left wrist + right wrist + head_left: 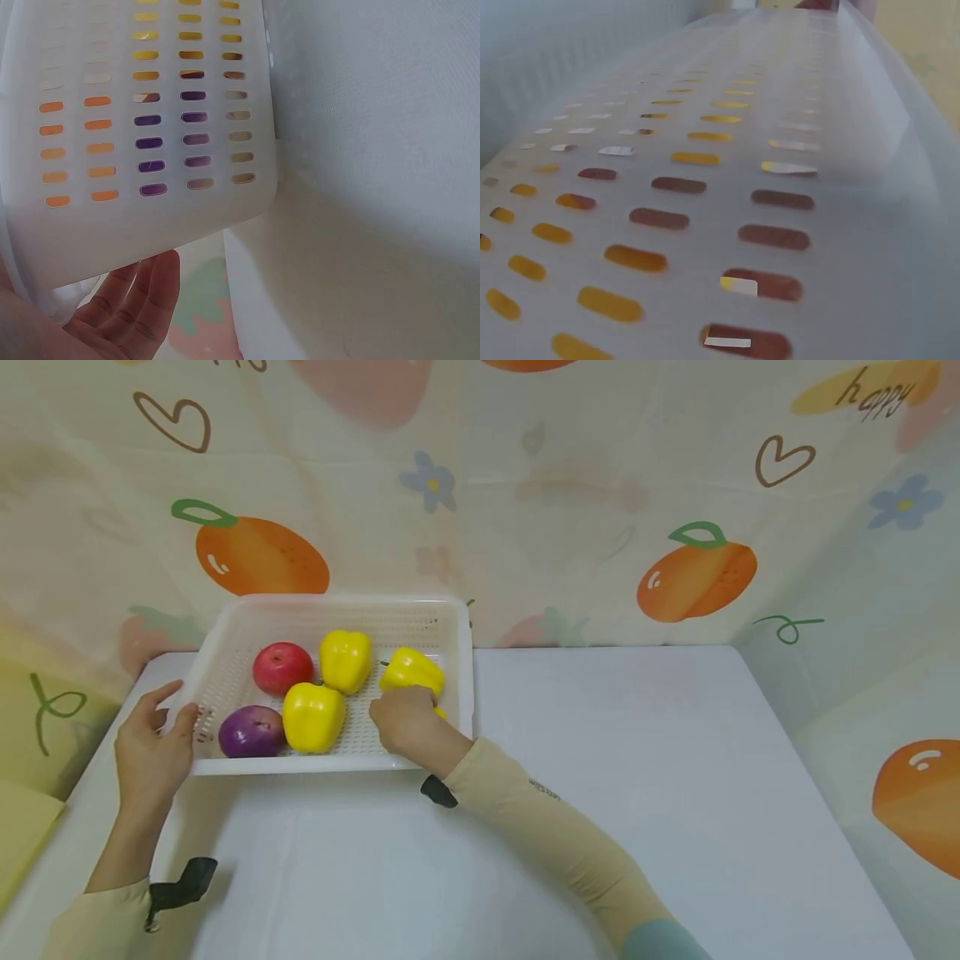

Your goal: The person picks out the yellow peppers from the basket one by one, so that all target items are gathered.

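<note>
A white perforated plastic basket (300, 766) stands on the table. My left hand (156, 739) grips its left rim, the thumb over the edge; in the left wrist view its fingers (154, 304) curl by the rim. My right hand (408, 722) reaches over the front rim, its fingers curled on a yellow bell pepper (440, 712) that it mostly hides. Just behind lies another yellow bell pepper (414, 668). Further left are two more, a rear yellow pepper (346, 662) and a front yellow pepper (313, 718), with a red round fruit or vegetable (282, 668) and a purple one (252, 732).
A white table (637, 793) extends to the right and front of the basket. Behind it hangs a cloth (540, 527) printed with oranges, hearts and flowers, close to the basket's back rim. In the right wrist view the basket wall (795, 217) fills most of the picture.
</note>
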The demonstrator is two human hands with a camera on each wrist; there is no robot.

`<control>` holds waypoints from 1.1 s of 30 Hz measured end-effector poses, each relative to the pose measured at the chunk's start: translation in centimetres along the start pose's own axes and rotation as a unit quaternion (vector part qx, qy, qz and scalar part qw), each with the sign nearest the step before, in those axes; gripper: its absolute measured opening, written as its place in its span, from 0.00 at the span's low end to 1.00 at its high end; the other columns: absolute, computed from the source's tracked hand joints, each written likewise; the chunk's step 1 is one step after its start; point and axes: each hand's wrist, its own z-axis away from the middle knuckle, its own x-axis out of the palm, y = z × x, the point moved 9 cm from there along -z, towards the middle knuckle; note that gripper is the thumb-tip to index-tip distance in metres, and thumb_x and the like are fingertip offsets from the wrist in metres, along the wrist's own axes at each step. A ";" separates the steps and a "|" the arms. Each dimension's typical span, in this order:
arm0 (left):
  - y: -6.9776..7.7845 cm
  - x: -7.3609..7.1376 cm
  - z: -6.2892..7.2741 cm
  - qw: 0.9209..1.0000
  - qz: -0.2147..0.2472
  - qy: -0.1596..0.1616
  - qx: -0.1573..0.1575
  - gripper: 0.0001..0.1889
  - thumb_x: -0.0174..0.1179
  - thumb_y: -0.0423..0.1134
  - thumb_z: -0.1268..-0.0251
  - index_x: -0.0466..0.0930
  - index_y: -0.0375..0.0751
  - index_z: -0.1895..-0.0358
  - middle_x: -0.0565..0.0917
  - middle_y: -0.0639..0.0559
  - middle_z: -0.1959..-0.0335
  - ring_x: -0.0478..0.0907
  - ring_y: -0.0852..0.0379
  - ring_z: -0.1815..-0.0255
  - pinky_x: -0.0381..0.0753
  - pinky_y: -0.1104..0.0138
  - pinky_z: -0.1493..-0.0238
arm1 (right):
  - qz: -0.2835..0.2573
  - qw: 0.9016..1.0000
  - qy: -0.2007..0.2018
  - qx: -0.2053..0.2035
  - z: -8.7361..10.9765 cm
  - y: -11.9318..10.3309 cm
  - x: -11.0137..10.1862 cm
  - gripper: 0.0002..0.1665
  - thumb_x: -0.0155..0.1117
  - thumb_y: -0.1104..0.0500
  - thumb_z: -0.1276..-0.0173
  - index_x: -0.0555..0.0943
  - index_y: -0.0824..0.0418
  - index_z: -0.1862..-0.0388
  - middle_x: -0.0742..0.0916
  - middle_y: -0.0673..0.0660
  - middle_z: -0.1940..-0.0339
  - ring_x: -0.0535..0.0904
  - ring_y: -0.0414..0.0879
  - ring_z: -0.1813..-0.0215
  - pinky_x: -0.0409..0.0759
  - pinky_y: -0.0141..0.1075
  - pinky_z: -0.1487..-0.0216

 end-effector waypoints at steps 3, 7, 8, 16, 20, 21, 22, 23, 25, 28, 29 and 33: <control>0.0 0.0 0.0 1.000 -0.001 0.002 0.001 0.26 0.51 0.44 0.28 0.66 0.50 0.28 0.73 0.35 0.35 0.68 0.42 0.40 0.64 0.64 0.55 | 0.000 1.000 0.001 0.003 -0.1 0.1 0.1 0.20 0.57 0.54 0.28 0.77 0.47 0.38 0.84 0.47 0.57 0.79 0.44 0.60 0.79 0.42 0.59; -0.1 0.0 0.0 1.000 -0.004 -0.001 0.000 0.26 0.51 0.45 0.28 0.66 0.51 0.28 0.72 0.35 0.34 0.67 0.42 0.40 0.63 0.65 0.57 | -0.004 1.000 0.019 -0.011 -0.1 0.3 0.0 0.16 0.59 0.56 0.32 0.80 0.49 0.45 0.83 0.47 0.63 0.78 0.43 0.63 0.78 0.37 0.64; -0.1 0.0 0.0 1.000 -0.005 -0.002 -0.001 0.26 0.50 0.45 0.28 0.66 0.51 0.27 0.72 0.36 0.34 0.67 0.42 0.39 0.64 0.63 0.55 | -0.005 1.000 0.024 -0.016 0.0 0.3 0.0 0.16 0.59 0.56 0.33 0.80 0.50 0.47 0.82 0.47 0.64 0.77 0.42 0.64 0.78 0.36 0.65; -0.1 0.2 0.2 1.000 0.007 -0.007 -0.013 0.26 0.49 0.44 0.27 0.64 0.51 0.26 0.68 0.39 0.29 0.64 0.41 0.32 0.63 0.45 0.37 | -0.073 0.994 0.049 -0.069 1.3 1.5 -1.0 0.22 0.67 0.57 0.39 0.78 0.53 0.45 0.81 0.48 0.56 0.74 0.45 0.58 0.74 0.35 0.57; 0.0 0.2 0.2 1.000 0.014 -0.008 -0.014 0.26 0.49 0.44 0.27 0.64 0.51 0.27 0.67 0.40 0.29 0.63 0.41 0.31 0.62 0.45 0.35 | -0.158 0.978 0.069 -0.116 2.2 2.5 -2.1 0.35 0.72 0.61 0.43 0.75 0.53 0.35 0.81 0.49 0.43 0.73 0.43 0.49 0.72 0.33 0.47; 0.0 0.2 0.2 1.000 0.015 -0.008 -0.014 0.26 0.49 0.44 0.27 0.64 0.52 0.27 0.68 0.39 0.29 0.64 0.41 0.31 0.62 0.45 0.35 | -0.180 0.973 0.074 -0.127 2.5 2.7 -2.3 0.37 0.73 0.62 0.44 0.74 0.53 0.33 0.80 0.48 0.40 0.73 0.42 0.46 0.71 0.33 0.44; 0.0 0.2 0.1 1.000 0.015 -0.007 -0.014 0.26 0.50 0.44 0.27 0.65 0.52 0.27 0.68 0.39 0.29 0.64 0.41 0.32 0.62 0.46 0.35 | -0.197 0.967 0.080 -0.137 2.8 3.0 -2.6 0.39 0.73 0.62 0.44 0.73 0.53 0.32 0.79 0.48 0.38 0.72 0.41 0.44 0.70 0.33 0.41; 0.0 0.2 0.1 1.000 0.016 -0.006 -0.013 0.26 0.50 0.44 0.27 0.65 0.52 0.27 0.68 0.39 0.30 0.64 0.41 0.32 0.62 0.46 0.35 | -0.213 0.962 0.087 -0.145 3.0 3.3 -2.8 0.39 0.73 0.61 0.44 0.73 0.54 0.31 0.79 0.49 0.37 0.72 0.41 0.42 0.69 0.33 0.39; 0.0 0.2 0.1 1.000 0.018 -0.006 -0.013 0.26 0.50 0.44 0.27 0.65 0.52 0.27 0.68 0.39 0.30 0.64 0.41 0.31 0.62 0.46 0.35 | -0.236 0.953 0.105 -0.158 3.5 3.9 -3.3 0.39 0.74 0.61 0.44 0.74 0.54 0.32 0.79 0.49 0.37 0.72 0.41 0.40 0.68 0.33 0.38; 0.0 0.2 0.1 1.000 0.017 -0.006 -0.013 0.26 0.50 0.44 0.27 0.65 0.51 0.27 0.68 0.39 0.29 0.64 0.41 0.30 0.62 0.45 0.34 | -0.262 0.940 0.139 -0.170 4.3 4.8 -4.1 0.37 0.74 0.61 0.44 0.75 0.55 0.34 0.80 0.49 0.38 0.72 0.42 0.40 0.68 0.33 0.38; 0.0 0.2 0.1 1.000 0.016 -0.006 -0.012 0.26 0.49 0.44 0.27 0.65 0.51 0.27 0.67 0.40 0.29 0.63 0.41 0.30 0.63 0.45 0.35 | -0.267 0.936 0.151 -0.175 4.5 5.1 -4.3 0.36 0.73 0.61 0.44 0.76 0.55 0.34 0.80 0.49 0.38 0.73 0.43 0.41 0.68 0.33 0.38; 0.0 0.1 0.2 1.000 0.011 -0.003 -0.009 0.26 0.50 0.44 0.27 0.65 0.50 0.27 0.68 0.41 0.29 0.64 0.42 0.31 0.64 0.45 0.36 | -0.273 0.925 0.188 -0.184 5.5 6.6 -5.0 0.35 0.74 0.59 0.44 0.76 0.54 0.35 0.80 0.48 0.38 0.73 0.44 0.40 0.67 0.32 0.37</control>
